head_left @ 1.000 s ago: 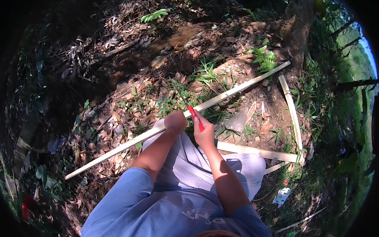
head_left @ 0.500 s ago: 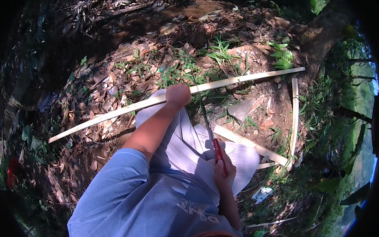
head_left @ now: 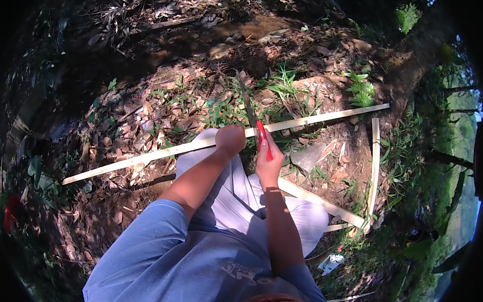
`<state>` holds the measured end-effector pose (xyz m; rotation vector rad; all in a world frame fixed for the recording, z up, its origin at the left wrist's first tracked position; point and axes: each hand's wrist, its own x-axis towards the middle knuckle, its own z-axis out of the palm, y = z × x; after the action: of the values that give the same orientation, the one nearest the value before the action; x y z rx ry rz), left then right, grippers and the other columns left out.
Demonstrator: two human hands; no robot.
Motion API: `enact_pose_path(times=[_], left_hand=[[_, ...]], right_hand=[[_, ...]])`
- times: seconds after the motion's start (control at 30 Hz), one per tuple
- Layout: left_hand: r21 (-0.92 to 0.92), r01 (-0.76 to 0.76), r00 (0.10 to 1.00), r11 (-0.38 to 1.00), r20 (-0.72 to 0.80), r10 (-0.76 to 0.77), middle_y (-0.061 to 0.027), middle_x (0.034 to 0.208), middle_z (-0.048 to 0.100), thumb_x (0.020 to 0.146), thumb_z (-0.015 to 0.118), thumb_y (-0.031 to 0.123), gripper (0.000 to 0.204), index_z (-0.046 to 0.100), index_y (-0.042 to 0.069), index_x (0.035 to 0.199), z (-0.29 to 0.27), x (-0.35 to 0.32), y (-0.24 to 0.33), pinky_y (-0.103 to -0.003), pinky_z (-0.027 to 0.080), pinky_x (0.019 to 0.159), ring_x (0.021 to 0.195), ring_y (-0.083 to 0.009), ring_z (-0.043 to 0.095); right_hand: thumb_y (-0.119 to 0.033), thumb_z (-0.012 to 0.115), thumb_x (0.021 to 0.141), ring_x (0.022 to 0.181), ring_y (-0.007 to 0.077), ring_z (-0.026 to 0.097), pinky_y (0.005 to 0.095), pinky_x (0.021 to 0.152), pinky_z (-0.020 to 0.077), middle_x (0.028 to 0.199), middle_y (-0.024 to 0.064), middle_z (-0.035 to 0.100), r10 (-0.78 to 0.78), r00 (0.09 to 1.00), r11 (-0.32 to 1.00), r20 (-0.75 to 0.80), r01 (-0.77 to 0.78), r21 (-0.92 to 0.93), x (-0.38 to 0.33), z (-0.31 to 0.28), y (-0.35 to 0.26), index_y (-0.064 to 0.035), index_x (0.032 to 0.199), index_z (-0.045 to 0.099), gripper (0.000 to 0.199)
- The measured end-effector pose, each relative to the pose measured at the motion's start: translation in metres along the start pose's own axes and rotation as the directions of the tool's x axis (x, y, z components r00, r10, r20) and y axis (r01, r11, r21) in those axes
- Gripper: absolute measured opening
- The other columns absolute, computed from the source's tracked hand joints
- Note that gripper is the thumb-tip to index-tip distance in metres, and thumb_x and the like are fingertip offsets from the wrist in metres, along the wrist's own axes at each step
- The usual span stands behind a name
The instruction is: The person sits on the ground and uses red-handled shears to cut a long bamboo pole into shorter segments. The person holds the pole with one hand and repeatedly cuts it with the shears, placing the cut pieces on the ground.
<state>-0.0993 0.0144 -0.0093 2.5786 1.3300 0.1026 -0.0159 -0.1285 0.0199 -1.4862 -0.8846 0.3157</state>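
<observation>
A long, pale wooden strip (head_left: 318,119) lies across in front of me, its right end farther off than its left. My left hand (head_left: 231,139) is closed around it near the middle, over my knee. Just to the right, my right hand (head_left: 270,161) grips the red handle of a hand saw (head_left: 246,100). The saw's narrow dark blade crosses the strip close beside my left fist and points away from me. Whether its teeth are in the wood is too small to tell.
More pale strips lie at my right: one upright strip (head_left: 374,166) and a wider slanting board (head_left: 325,203), meeting at a corner. A grey stone (head_left: 306,158) sits beyond my right knee. Dry leaves and grass cover the ground; a small fern (head_left: 362,91) grows farther off.
My right hand has pushed the saw forward, away from me, so its handle is now at the strip instead of near my lap. My left hand still holds the strip.
</observation>
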Motion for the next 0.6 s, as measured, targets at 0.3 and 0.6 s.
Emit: enact_pose_path(times=[0.3, 0.6], left_hand=[[0.033, 0.011, 0.992, 0.999, 0.129, -0.015, -0.0157, 0.100, 0.082, 0.088, 0.065, 0.022, 0.026, 0.084, 0.008, 0.099, -0.010, 0.018, -0.009, -0.046, 0.065, 0.084, 0.095, -0.0343, 0.081], [-0.019, 0.040, 0.978, 0.999, 0.208, -0.035, -0.0176, 0.111, 0.082, 0.086, 0.066, 0.020, 0.029, 0.084, 0.007, 0.105, -0.013, 0.019, -0.006, -0.048, 0.065, 0.088, 0.102, -0.0365, 0.080]], right_hand=[[-0.017, 0.057, 0.112, 0.084, 0.0179, 0.070, 0.0309, 0.076, 0.0533, 0.103, 0.0155, 0.078, 0.073, 0.995, 0.997, 0.072, -0.073, 0.003, -0.014, -0.007, 0.011, 0.0007, 0.149, 0.064, 0.042], [-0.014, 0.052, 0.111, 0.063, 0.0076, 0.057, 0.0258, 0.058, 0.0460, 0.078, 0.0027, 0.066, 0.143, 0.986, 0.953, 0.081, -0.115, -0.282, -0.199, -0.149, -0.086, 0.0052, 0.151, 0.061, 0.045]])
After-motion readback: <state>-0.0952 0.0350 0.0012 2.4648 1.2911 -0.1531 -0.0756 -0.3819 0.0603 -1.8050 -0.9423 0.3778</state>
